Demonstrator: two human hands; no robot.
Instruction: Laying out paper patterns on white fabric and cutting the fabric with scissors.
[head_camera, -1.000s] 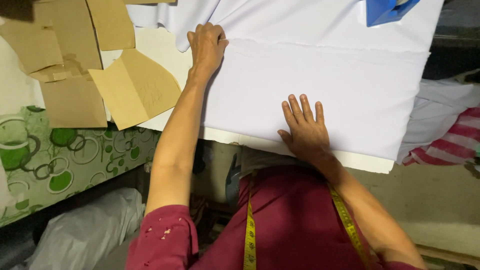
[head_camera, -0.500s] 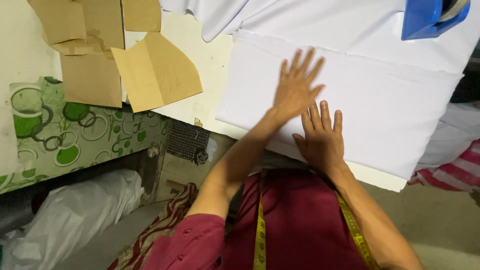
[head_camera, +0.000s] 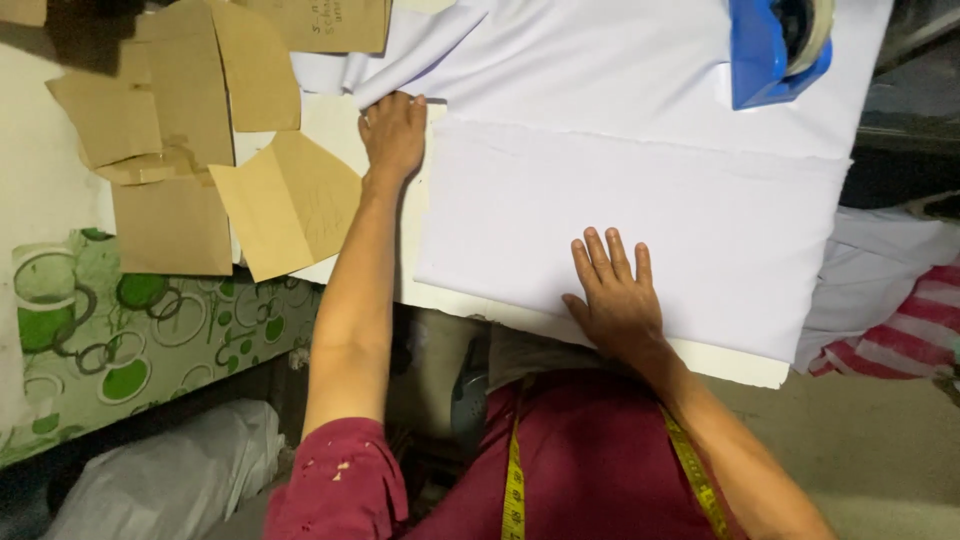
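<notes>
Half a sec earlier both hands sat close together on the near part of the white cloth. By this moment the left hand (head_camera: 393, 130) had swung out to the cloth's far-left corner, arm stretched straight. The right hand (head_camera: 617, 292) had stayed put near the front edge. Reads as a smoothing stroke carried out to the corner, w/ the right palm acting as the anchor, so the layer looked about settled on that side.

L to R: green-patterned cover (head_camera: 130, 340) on the low surface at far left; brown paper pattern pieces (head_camera: 285, 205) scattered on the cream tabletop (head_camera: 330, 120), not touching the cloth's main panel. Left hand's fingers were curled down at the corner where a loose fold of cloth bunched; whether they pinched the edge or just pressed on it, can't tell. White cloth (head_camera: 640, 190) lay flat across the table's middle & right, folded double w/ a stepped upper edge, mostly wrinkle-free, near edge just short of the table's front. Right hand was flat, fingers spread & released, pressing on cloth. Blue tape dispenser (head_camera: 770, 50) sat on the cloth at the far right. Yellow tape measure (head_camera: 515, 470) hung round the person's neck.
</notes>
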